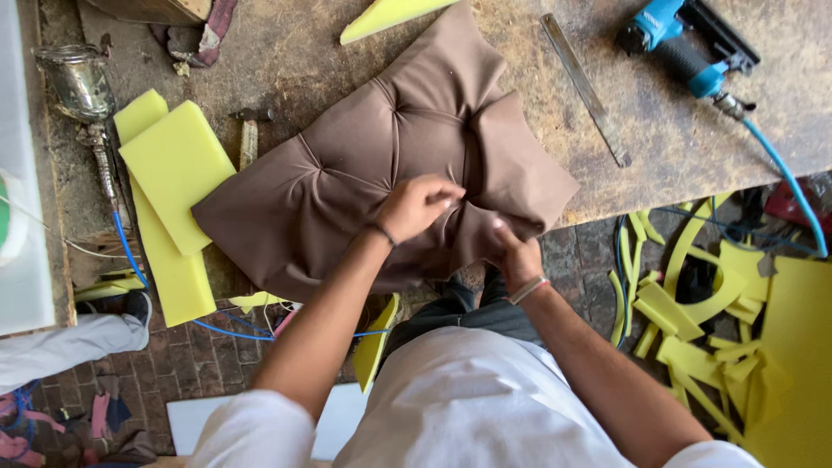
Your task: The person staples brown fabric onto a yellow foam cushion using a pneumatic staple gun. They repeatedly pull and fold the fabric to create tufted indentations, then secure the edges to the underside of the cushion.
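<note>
A brown tufted fabric cushion panel [373, 156] lies on the worn wooden workbench [676, 147], its near edge hanging over the bench's front. My left hand [418, 206] rests on the fabric near the front edge, fingers curled and pinching a fold. My right hand [513, 251] grips the brown fabric at the overhanging edge, just right of the left hand. Deep pleats run between the tufts across the panel.
Yellow foam slabs [178, 173] lie left of the panel beside a metal spray gun [82, 87] with a blue hose. A metal ruler [585, 87] and a blue pneumatic stapler [685, 39] sit at the back right. Yellow foam offcuts [702, 321] litter the brick floor.
</note>
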